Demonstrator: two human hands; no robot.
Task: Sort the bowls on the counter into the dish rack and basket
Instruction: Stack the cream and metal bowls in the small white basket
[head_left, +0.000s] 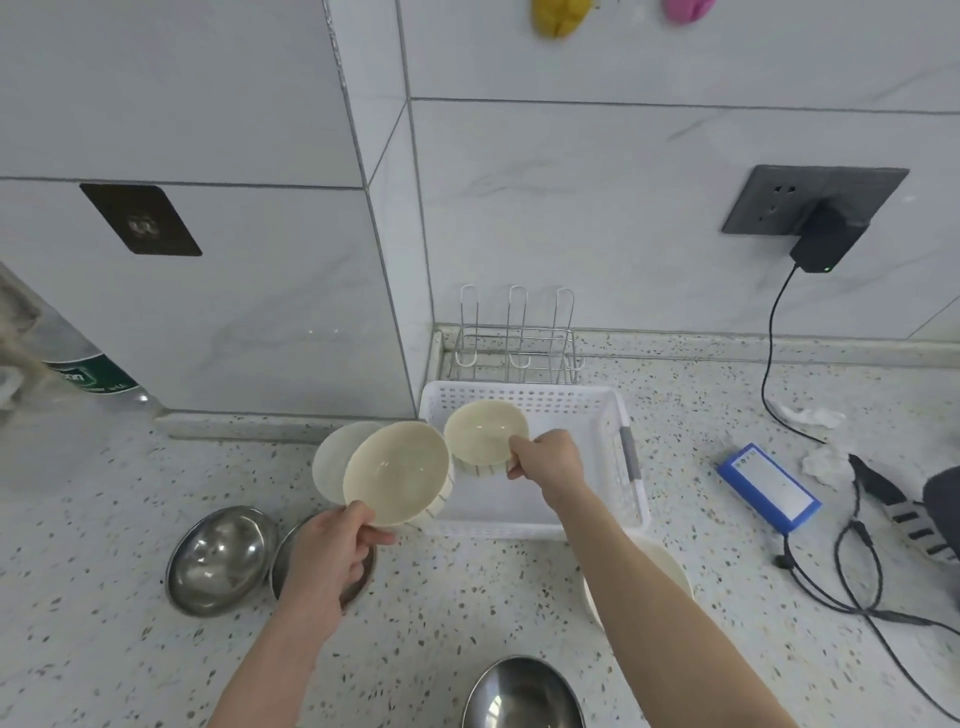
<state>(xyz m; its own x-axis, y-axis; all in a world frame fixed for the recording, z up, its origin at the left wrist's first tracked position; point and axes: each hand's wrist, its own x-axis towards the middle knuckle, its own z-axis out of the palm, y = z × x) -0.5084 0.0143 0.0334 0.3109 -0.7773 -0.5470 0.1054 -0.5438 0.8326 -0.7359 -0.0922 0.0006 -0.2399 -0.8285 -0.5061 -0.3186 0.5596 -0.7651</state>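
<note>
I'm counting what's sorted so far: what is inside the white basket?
The white basket shows only bare floor. The right hand holds a cream bowl over it; that bowl and the forearm cover part of the floor.

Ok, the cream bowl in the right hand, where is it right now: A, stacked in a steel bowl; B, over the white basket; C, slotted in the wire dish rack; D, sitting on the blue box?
B: the right hand holds the cream bowl by its rim above the white basket, with the wire dish rack behind still bare.
</note>
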